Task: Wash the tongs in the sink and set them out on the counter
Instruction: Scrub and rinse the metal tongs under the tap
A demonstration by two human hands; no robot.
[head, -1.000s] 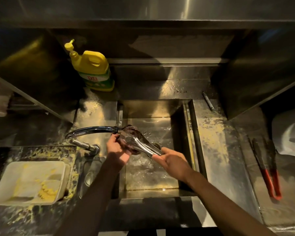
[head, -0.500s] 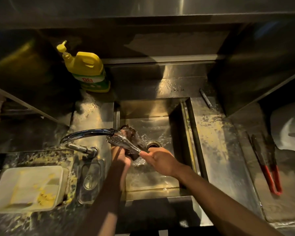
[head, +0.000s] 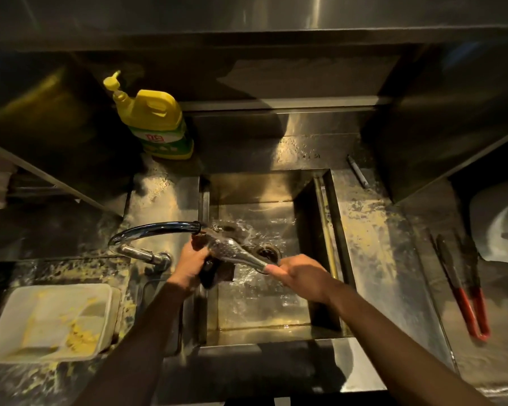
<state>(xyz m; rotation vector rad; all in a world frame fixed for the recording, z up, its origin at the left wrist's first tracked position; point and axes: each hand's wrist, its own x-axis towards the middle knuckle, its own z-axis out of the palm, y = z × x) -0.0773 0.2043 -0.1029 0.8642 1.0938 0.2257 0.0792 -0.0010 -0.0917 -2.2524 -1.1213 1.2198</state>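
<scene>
Far left, on the spattered counter: white tray (head: 50, 320) with yellow scraps. Next, left hand (head: 192, 266), fingers curled round a dark scrubbing pad (head: 217, 276), pressed to steel tongs (head: 232, 249) under the running faucet (head: 156, 231), over the sink (head: 261, 323). Right hand (head: 301, 276) pinching the tongs' handle end. Washing step likely mid-way; next: rinse off, lift clear, lay beside red-handled tongs (head: 464, 288) on the right counter.

tongs (head: 232, 250) | turned flatter under tap | left hand (head: 192, 263) slid up to head
</scene>
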